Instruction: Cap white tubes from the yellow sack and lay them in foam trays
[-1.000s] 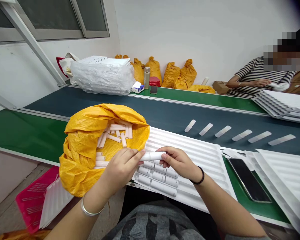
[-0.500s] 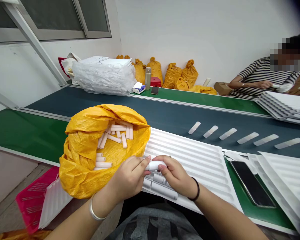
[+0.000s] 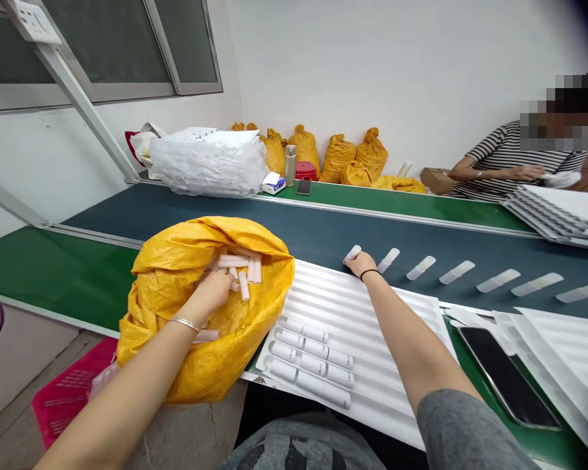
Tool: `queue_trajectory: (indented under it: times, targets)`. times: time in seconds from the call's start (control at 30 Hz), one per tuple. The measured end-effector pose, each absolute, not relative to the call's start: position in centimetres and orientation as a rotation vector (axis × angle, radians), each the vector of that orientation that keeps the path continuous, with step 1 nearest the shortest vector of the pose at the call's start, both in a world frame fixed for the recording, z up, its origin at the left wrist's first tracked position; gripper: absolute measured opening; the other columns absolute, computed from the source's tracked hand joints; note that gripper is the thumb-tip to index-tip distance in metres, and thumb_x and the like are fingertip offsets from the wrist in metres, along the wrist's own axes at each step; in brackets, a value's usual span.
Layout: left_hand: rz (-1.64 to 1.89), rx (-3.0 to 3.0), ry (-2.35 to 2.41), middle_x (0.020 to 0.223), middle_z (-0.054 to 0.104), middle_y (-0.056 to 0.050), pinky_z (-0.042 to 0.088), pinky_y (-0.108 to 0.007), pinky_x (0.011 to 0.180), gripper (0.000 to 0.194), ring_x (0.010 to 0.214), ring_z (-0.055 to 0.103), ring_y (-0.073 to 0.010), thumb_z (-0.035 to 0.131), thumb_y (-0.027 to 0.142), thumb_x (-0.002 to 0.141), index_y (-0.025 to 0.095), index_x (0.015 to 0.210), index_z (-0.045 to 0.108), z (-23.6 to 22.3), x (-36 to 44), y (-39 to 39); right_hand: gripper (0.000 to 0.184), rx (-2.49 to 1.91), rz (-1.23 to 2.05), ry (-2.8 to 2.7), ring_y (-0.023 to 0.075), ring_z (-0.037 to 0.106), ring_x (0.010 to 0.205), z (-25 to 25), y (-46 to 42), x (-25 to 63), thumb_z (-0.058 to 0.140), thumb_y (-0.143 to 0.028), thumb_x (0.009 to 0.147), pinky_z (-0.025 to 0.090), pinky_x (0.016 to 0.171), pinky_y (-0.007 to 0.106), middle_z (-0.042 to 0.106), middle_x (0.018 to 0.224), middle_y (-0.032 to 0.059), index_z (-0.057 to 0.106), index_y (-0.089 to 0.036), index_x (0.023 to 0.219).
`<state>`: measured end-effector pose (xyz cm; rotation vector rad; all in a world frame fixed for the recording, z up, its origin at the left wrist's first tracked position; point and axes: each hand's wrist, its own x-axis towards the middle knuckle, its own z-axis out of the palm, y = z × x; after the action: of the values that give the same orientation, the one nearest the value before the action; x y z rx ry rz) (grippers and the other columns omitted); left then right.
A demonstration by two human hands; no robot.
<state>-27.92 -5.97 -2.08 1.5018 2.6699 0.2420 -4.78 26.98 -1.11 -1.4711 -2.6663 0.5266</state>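
White and tilted was the tube (image 3: 355, 250) we gripped, right hand (image 3: 360, 263) outstretched; left hand (image 3: 217, 288) in the bag (image 3: 153, 282), grip unclear.

White tube (image 3: 355, 251) at belt (image 3: 318, 228); pink tubes (image 3: 244, 286) in sack (image 3: 149, 356).

On the dark belt (image 3: 313, 228) you have seven white tubes (image 3: 421, 267): one is in your right hand (image 3: 360, 263), and six lie to the right. On the near tray (image 3: 376, 359) there are four printed tubes (image 3: 318, 384). Your one open yellow bag (image 3: 196, 372), at left, contains several short pale tubes (image 3: 244, 286); your left hand (image 3: 218, 287) covers some, so their exact number cannot be told. You have two phones in view, one near phone (image 3: 509, 376) at right and one far phone (image 3: 304, 187). At the far side you see one bottle (image 3: 291, 165), one tissue box (image 3: 273, 185) and one person (image 3: 509, 156). At left is one pink basket (image 3: 73, 385).
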Motion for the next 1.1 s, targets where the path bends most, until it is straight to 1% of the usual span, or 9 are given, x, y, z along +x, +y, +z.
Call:
queue_trajectory:
  times: [0.1,0.23,0.33,0.4,0.47,0.57,0.67,0.87,1.1]
  targets:
    - [0.327,1.459,2.661,0.094,0.065,-0.019,0.043,-0.044,0.092,0.023,0.094,0.060,-0.0304,0.046,0.006,0.076,0.010,0.086,0.066,-3.0,-28.2,-6.2,0.030,-1.553,0.551,-2.703,0.0209,0.064,0.088,-1.4,28.1,-4.4,0.063,-0.026,0.080,0.045,0.075,0.027,0.068,0.099,0.0172,0.065,-0.004,0.101]
    - [0.580,1.444,2.614,0.101,0.066,-0.014,0.045,-0.042,0.092,0.020,0.098,0.060,-0.0289,0.051,0.021,0.080,0.014,0.094,0.064,-2.0,-26.9,-7.1,0.037,-1.552,0.480,-2.743,0.0284,0.064,0.093,-0.8,26.0,-3.1,0.060,-0.026,0.081,0.045,0.075,0.034,0.064,0.105,0.0271,0.062,0.002,0.107]
    - [0.829,1.440,2.556,0.113,0.063,-0.010,0.049,-0.037,0.092,0.030,0.103,0.060,-0.0234,0.050,0.034,0.085,0.017,0.109,0.058,-0.3,-24.8,-8.0,0.025,-1.250,0.560,-2.901,0.0235,0.065,0.087,-1.0,21.3,-1.2,0.053,-0.028,0.086,0.045,0.076,0.031,0.069,0.096,0.0167,0.069,-0.011,0.094]
    - [1.026,1.419,2.488,0.116,0.062,-0.009,0.049,-0.033,0.093,0.032,0.106,0.060,-0.0207,0.050,0.040,0.087,0.018,0.110,0.056,0.8,-23.1,-8.4,0.016,-0.957,0.703,-3.043,0.0192,0.065,0.076,-1.6,17.4,0.2,0.062,-0.032,0.080,0.047,0.070,0.027,0.070,0.082,0.0069,0.071,-0.019,0.078]
    - [1.301,1.349,2.333,0.116,0.061,-0.010,0.050,-0.034,0.093,0.033,0.107,0.060,-0.0209,0.054,0.041,0.086,0.018,0.109,0.055,1.5,-21.3,-8.7,0.007,-0.758,0.755,-3.111,0.0200,0.065,0.075,-2.4,14.2,1.5,0.068,-0.027,0.073,0.047,0.069,0.027,0.069,0.080,0.0054,0.070,-0.020,0.070]
    - [1.600,1.263,2.053,0.114,0.061,-0.012,0.050,-0.036,0.093,0.034,0.104,0.062,-0.0218,0.060,0.037,0.085,0.016,0.111,0.053,1.8,-19.1,-8.8,0.007,-0.630,0.705,-3.118,0.0244,0.063,0.085,-3.1,11.6,2.6,0.062,-0.018,0.073,0.047,0.078,0.033,0.067,0.086,0.0096,0.068,-0.017,0.071]
    - [1.540,1.356,2.051,0.113,0.060,-0.011,0.048,-0.036,0.093,0.035,0.103,0.060,-0.0203,0.052,0.036,0.090,0.017,0.119,0.047,1.8,-17.5,-8.6,0.013,-0.578,0.677,-2.994,0.0249,0.061,0.085,-2.6,11.1,2.8,0.058,-0.014,0.073,0.047,0.078,0.037,0.064,0.087,0.0105,0.065,-0.014,0.084]
    - [1.156,1.662,2.126,0.114,0.060,-0.009,0.046,-0.037,0.092,0.034,0.105,0.057,-0.0206,0.041,0.033,0.095,0.022,0.126,0.049,2.2,-15.3,-7.8,0.023,-0.186,1.274,-2.341,0.0139,0.056,0.073,0.7,11.0,1.8,0.055,-0.023,0.084,0.051,0.066,0.027,0.060,0.087,0.0040,0.054,-0.020,0.107]
    - [1.014,1.758,2.129,0.096,0.061,-0.006,0.046,-0.031,0.080,0.037,0.088,0.057,-0.0184,0.043,0.033,0.095,0.024,0.128,0.054,3.6,-15.1,-8.2,0.028,0.044,1.038,-2.310,0.0146,0.058,0.082,3.0,11.3,1.5,0.051,-0.020,0.090,0.051,0.075,0.030,0.064,0.099,0.0053,0.055,-0.024,0.117]
